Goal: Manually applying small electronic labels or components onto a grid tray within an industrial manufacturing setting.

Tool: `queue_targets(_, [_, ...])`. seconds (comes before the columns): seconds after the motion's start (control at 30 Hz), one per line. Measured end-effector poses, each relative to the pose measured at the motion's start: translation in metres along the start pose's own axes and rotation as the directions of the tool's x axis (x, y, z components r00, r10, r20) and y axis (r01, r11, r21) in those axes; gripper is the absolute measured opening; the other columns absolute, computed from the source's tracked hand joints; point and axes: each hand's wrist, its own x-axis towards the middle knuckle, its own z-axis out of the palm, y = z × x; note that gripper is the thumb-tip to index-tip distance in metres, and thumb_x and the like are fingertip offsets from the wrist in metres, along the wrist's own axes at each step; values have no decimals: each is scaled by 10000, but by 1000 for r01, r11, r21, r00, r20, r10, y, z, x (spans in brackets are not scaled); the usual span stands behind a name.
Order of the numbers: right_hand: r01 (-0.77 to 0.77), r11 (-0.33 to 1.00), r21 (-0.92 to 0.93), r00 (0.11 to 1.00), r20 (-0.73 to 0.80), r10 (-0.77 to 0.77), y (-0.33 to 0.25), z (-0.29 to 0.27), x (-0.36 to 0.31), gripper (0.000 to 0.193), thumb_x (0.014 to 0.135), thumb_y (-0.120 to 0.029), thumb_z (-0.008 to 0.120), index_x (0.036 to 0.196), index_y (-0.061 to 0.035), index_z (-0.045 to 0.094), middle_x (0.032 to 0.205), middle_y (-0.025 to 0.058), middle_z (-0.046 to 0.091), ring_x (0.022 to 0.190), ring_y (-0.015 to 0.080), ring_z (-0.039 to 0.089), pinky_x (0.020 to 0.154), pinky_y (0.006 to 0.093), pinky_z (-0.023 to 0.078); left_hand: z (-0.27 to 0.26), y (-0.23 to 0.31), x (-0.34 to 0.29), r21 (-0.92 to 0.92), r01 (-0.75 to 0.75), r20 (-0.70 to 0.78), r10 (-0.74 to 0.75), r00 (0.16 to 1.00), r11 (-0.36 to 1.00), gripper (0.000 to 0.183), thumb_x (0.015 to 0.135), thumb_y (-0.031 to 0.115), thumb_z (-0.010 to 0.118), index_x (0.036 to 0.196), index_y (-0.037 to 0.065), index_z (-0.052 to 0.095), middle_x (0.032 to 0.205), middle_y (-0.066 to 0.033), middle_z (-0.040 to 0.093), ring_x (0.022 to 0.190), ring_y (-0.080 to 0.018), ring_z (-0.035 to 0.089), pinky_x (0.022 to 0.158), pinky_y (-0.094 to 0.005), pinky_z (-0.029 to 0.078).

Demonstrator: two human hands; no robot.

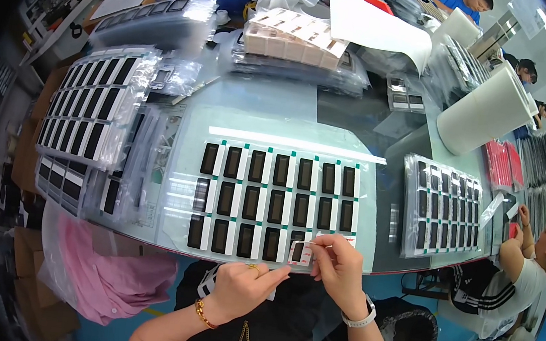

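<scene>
In front of me on the table lies a clear sheet with rows of dark rectangular panels, each beside a white strip, with small green tabs between them. My right hand is closed in a pinch on a small white frame-shaped piece with reddish marks. This piece is over a panel in the front row, right of the middle. My left hand is at the table's front edge, its fingers closed and pointing toward the piece. Something white shows beside and below it, too hidden to make out.
Stacked sheets of similar panels stand at the left and right. Behind are a pale block stack and a large white roll. Pink cloth hangs at the lower left. A co-worker sits at the right.
</scene>
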Motion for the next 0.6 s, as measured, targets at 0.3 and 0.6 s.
queue_targets(0.3, [5,1000,-25,1000,10,-4,-2,-1,3,21,986,19,634,992,4,648,717,22,647,546,57,601,453,204,458,-2,0,2,3,13,17,-13,1000,1000,177,817,207,833,987,166,805,584,12,520,475,-189,530,452,-320,395])
queue_targets(0.6, [24,997,-77,1000,14,-23,-3,-1,3,27,975,15,648,1001,8,653,764,55,638,543,93,597,486,237,468,-3,-1,3,24,23,52,-25,998,999,245,828,198,824,1070,159,804,553,10,501,460,-181,518,450,-324,390])
